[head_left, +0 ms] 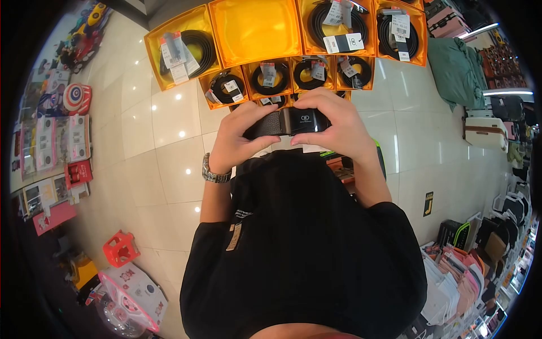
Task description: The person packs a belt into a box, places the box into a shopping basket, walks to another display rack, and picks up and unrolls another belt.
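I hold a black leather belt in front of my chest, level and stretched between both hands. My left hand [240, 135], with a metal watch [215, 169] on its wrist, pinches the grained strap [270, 125] between thumb and fingers. At the other side, my right hand [339, 124] grips the glossy dark buckle [305, 120], which bears a small logo. The rest of the belt is hidden below my hands. Just beyond stand orange boxes holding coiled black belts [270, 80] with tags. One large box [257, 31] shows its bare yellow lining.
Pale floor tiles [135, 186] surround me. To the left are toy boxes [48, 141], a red stool [120, 248] and a white-pink toy [135, 294]. On the right stand a green cover [457, 70], a white suitcase [486, 133] and stacked goods [457, 277].
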`<action>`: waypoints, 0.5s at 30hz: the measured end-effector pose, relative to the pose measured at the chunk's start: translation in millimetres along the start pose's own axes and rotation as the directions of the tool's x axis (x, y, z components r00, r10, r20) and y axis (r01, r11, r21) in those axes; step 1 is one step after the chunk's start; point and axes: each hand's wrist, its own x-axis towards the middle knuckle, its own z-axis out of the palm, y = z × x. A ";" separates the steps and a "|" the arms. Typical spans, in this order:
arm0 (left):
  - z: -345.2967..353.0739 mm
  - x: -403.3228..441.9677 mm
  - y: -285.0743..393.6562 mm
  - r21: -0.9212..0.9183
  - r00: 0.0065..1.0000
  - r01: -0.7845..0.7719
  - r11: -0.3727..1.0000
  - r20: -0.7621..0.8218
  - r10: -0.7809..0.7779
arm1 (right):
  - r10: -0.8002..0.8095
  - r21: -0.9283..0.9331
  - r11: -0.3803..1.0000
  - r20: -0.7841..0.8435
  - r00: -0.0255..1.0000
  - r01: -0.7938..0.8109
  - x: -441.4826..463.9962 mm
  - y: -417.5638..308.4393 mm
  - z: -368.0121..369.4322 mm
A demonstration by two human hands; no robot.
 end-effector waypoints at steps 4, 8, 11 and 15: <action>7.8 4.4 11.2 -0.010 0.999 -0.033 0.999 0.000 0.033 | -0.049 -0.025 0.998 0.058 0.997 0.051 -1.6 -0.4 1.6; 7.0 5.3 14.6 -0.005 1.000 -0.022 1.000 0.002 0.022 | -0.061 -0.033 0.998 -0.006 0.998 0.060 -2.5 3.2 2.6; 8.1 6.4 14.0 0.016 0.999 0.005 1.000 0.040 -0.005 | -0.026 -0.013 1.000 0.029 0.999 0.026 -2.0 4.1 0.4; 19.3 6.7 17.1 -0.113 0.989 0.121 0.986 0.097 -0.110 | -0.016 0.031 0.999 0.083 0.996 0.014 -5.1 9.8 -0.5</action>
